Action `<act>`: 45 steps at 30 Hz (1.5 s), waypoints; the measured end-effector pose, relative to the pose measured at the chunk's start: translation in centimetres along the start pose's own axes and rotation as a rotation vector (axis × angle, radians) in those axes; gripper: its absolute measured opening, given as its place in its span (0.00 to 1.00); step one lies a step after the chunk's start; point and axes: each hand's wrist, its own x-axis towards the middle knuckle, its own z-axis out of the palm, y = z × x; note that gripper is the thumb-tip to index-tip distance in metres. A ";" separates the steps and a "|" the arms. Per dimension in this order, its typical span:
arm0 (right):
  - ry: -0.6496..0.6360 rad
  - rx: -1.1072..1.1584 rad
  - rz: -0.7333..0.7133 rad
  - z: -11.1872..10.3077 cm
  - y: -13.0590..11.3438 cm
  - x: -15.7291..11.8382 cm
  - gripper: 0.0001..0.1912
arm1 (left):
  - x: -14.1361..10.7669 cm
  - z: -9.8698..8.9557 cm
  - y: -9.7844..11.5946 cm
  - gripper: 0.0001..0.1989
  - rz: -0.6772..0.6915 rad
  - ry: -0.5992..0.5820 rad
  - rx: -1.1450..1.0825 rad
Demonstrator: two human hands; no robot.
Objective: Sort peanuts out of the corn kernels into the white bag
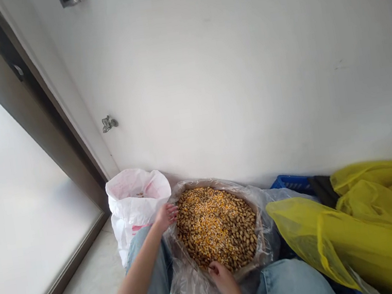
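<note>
I have one round container (263, 235) between my two knees, lined with clear plastic (194, 285) that spills out crumpled around its rim. It is full of two sorts of thing: peanuts in their shells (243, 223), and corn kernels (208, 226), yellow-orange and pale, heaped over the middle and toward the far side. Both are too many for me to count; the peanuts show barest along the right side.

My left hand (166, 216) is open, fingers apart, at the container's left edge; I cannot tell whether it touches the plastic. My right hand (219, 270) is at the near rim with fingertips drawn together by the peanuts, and I cannot tell whether anything is pinched there.

Just left of the container stands one white sack (139, 199), its mouth wide open, with red marking on its side and a few small brownish bits inside. To the right, one blue crate (290, 183) sits against the wall (227, 88), partly hidden. Nearer me lies yellow mesh (363, 230) in folds, so I cannot count the pieces. One tap (108, 123) juts from the wall above the sack.
</note>
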 end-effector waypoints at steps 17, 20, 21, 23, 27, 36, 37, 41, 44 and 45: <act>0.017 -0.465 0.048 0.8 1.0 -1.3 0.13 | -1.2 -3.9 -18.2 0.09 0.432 -0.102 0.904; 0.008 -0.473 0.040 0.8 0.8 -1.4 0.14 | -0.9 -3.6 -18.4 0.10 0.406 -0.086 0.972; 0.006 -0.477 0.040 0.8 0.8 -1.4 0.14 | -0.7 -3.5 -18.4 0.11 0.390 -0.077 0.982; 0.004 -0.486 0.052 0.8 0.7 -1.5 0.14 | -0.4 -3.2 -18.4 0.13 0.365 -0.062 0.995; 0.009 -0.469 0.059 0.9 0.7 -1.6 0.14 | 0.2 -2.6 -18.3 0.15 0.323 -0.042 1.005; 0.217 0.429 0.195 1.0 1.5 -0.1 0.19 | -0.8 -0.9 -17.5 0.07 0.315 0.034 0.992; 0.247 0.587 0.277 0.8 1.6 0.2 0.21 | -1.2 -0.3 -17.2 0.04 0.299 -0.019 0.991; 0.278 1.102 0.484 0.2 1.6 0.5 0.21 | -1.9 1.1 -16.2 0.07 0.231 -0.447 0.928; 0.272 1.222 0.514 0.0 1.5 0.3 0.15 | -0.9 0.5 -16.0 0.08 0.254 -0.323 0.972; 0.274 1.217 0.527 0.1 1.5 0.2 0.13 | -0.5 0.1 -16.0 0.06 0.258 -0.227 1.004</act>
